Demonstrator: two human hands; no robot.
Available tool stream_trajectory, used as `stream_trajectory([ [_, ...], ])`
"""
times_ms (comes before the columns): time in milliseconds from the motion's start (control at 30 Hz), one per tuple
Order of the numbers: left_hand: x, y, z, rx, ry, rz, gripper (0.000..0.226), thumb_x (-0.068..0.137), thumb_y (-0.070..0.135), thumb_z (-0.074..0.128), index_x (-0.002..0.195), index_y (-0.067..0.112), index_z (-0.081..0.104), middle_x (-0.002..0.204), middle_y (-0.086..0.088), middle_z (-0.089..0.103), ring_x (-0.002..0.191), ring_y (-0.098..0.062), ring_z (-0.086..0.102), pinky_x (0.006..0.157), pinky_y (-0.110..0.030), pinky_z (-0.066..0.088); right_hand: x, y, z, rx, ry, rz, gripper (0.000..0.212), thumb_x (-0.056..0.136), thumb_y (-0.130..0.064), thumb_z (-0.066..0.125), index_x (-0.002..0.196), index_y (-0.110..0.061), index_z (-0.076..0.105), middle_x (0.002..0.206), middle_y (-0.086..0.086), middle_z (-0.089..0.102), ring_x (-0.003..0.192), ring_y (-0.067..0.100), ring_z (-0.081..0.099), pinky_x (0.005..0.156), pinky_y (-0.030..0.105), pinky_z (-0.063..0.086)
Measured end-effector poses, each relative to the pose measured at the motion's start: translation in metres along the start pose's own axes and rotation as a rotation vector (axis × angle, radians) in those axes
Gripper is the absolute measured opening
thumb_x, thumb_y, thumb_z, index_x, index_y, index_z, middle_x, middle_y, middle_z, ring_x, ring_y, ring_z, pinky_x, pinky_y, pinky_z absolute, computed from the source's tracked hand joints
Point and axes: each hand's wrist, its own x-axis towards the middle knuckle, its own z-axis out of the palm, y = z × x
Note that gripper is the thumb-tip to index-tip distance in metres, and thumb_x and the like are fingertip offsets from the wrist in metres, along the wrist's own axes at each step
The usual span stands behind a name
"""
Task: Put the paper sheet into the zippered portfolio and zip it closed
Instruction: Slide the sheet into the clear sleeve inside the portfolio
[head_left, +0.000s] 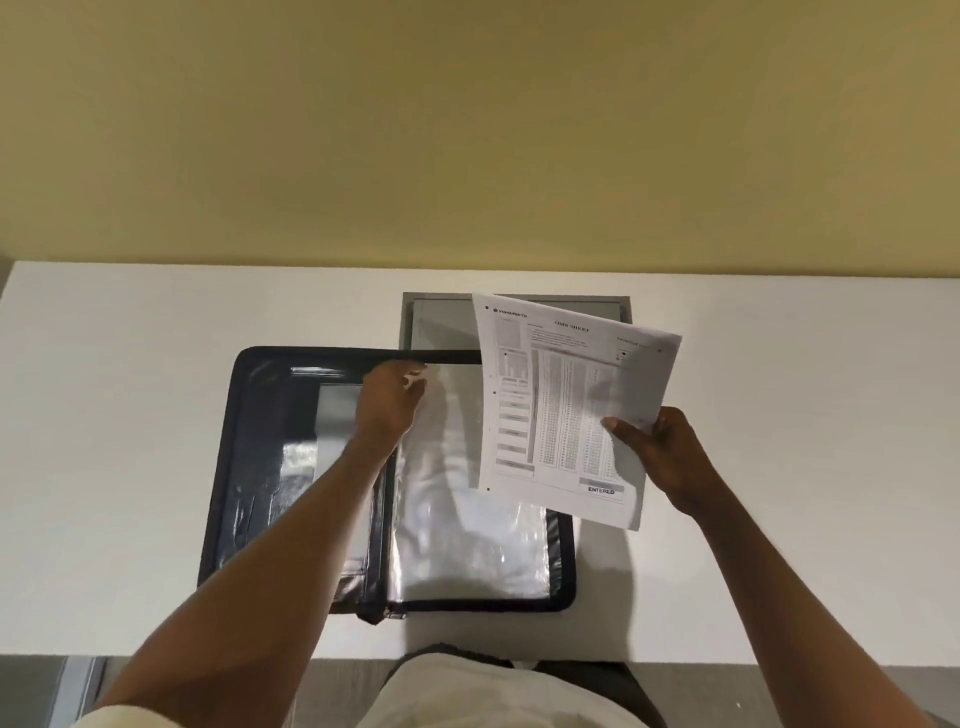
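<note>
A black zippered portfolio (244, 457) lies open flat on the white table (114, 395), with clear plastic sleeves (467, 545) on its right half. My left hand (387, 402) pinches the top edge of a clear sleeve near the portfolio's upper middle. My right hand (660, 457) holds a printed paper sheet (561, 405) by its right edge, lifted and tilted above the portfolio's right side. The sheet covers the portfolio's upper right corner. The zipper pull sits at the portfolio's bottom middle (389, 613).
A grey rectangular recess (441, 322) is set into the table behind the portfolio, partly hidden by the sheet. A yellow wall (467, 130) stands right behind the table. The table's near edge runs just above my lap.
</note>
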Motion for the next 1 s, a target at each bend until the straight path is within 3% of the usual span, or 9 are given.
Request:
stream_trajectory([
  [100,0.024,0.000,-0.001,0.210,-0.021,0.059,0.022,0.098,0.014,0.064,0.117,0.014,0.076,0.119,-0.009,0.071,0.110,-0.027,0.066,0.090,-0.037,0.055,0.010,-0.007,0.007,-0.034,0.050,-0.006,0.016,0.094,-0.024,0.070,0.097,-0.010,0.076,0.091,0.005,0.079,0.082,0.026,0.076,0.079,0.049,0.059],
  [200,0.037,-0.002,0.000,0.367,-0.053,0.143,0.026,0.101,0.016,0.061,0.124,0.015,0.073,0.123,-0.011,0.065,0.117,-0.031,0.060,0.092,-0.043,0.054,0.019,-0.012,0.013,-0.065,0.082,-0.020,0.017,0.093,-0.028,0.071,0.094,-0.012,0.076,0.089,0.006,0.079,0.082,0.030,0.074,0.079,0.054,0.058],
  [367,0.037,-0.003,0.000,0.386,-0.025,0.219,0.018,0.098,0.016,0.065,0.111,0.017,0.079,0.115,-0.006,0.069,0.108,-0.029,0.060,0.083,-0.044,0.056,0.032,-0.024,0.018,-0.070,0.100,-0.047,0.019,0.093,-0.029,0.071,0.093,-0.010,0.076,0.091,0.007,0.078,0.084,0.030,0.075,0.081,0.059,0.058],
  [467,0.033,-0.003,0.001,0.327,-0.027,0.174,0.012,0.097,0.014,0.065,0.098,0.014,0.077,0.105,-0.006,0.068,0.096,-0.028,0.062,0.080,-0.045,0.057,0.039,-0.034,0.020,-0.061,0.114,-0.067,0.018,0.093,-0.027,0.071,0.095,-0.010,0.076,0.093,0.006,0.079,0.086,0.028,0.075,0.082,0.057,0.059],
  [667,0.037,-0.019,0.007,0.391,-0.020,0.232,0.004,0.091,0.012,0.072,0.091,0.015,0.075,0.098,0.002,0.068,0.095,-0.022,0.056,0.066,-0.034,0.050,0.056,-0.047,0.023,-0.103,0.158,-0.111,0.027,0.092,-0.033,0.073,0.091,-0.006,0.075,0.091,0.009,0.078,0.083,0.031,0.074,0.075,0.053,0.059],
  [800,0.039,-0.020,0.006,0.396,-0.041,0.278,0.009,0.085,0.009,0.076,0.093,0.014,0.074,0.102,-0.002,0.070,0.095,-0.027,0.059,0.076,-0.041,0.053,0.065,-0.058,0.025,-0.127,0.194,-0.162,0.033,0.091,-0.034,0.074,0.088,-0.001,0.072,0.087,0.016,0.075,0.071,0.022,0.069,0.059,0.030,0.055],
  [900,0.040,-0.020,0.006,0.366,-0.096,0.302,0.018,0.084,0.014,0.078,0.099,0.018,0.071,0.103,0.002,0.072,0.098,-0.025,0.062,0.083,-0.041,0.050,0.072,-0.068,0.027,-0.163,0.191,-0.203,0.039,0.090,-0.038,0.073,0.084,0.000,0.070,0.083,0.019,0.073,0.066,0.016,0.066,0.057,0.032,0.052],
  [1000,0.044,-0.023,0.008,0.332,-0.161,0.310,0.025,0.085,0.026,0.077,0.107,0.024,0.065,0.105,0.007,0.069,0.104,-0.021,0.061,0.087,-0.040,0.045,0.079,-0.080,0.030,-0.176,0.174,-0.252,0.030,0.092,-0.033,0.072,0.084,-0.004,0.071,0.081,0.014,0.074,0.065,0.012,0.063,0.057,0.032,0.052],
])
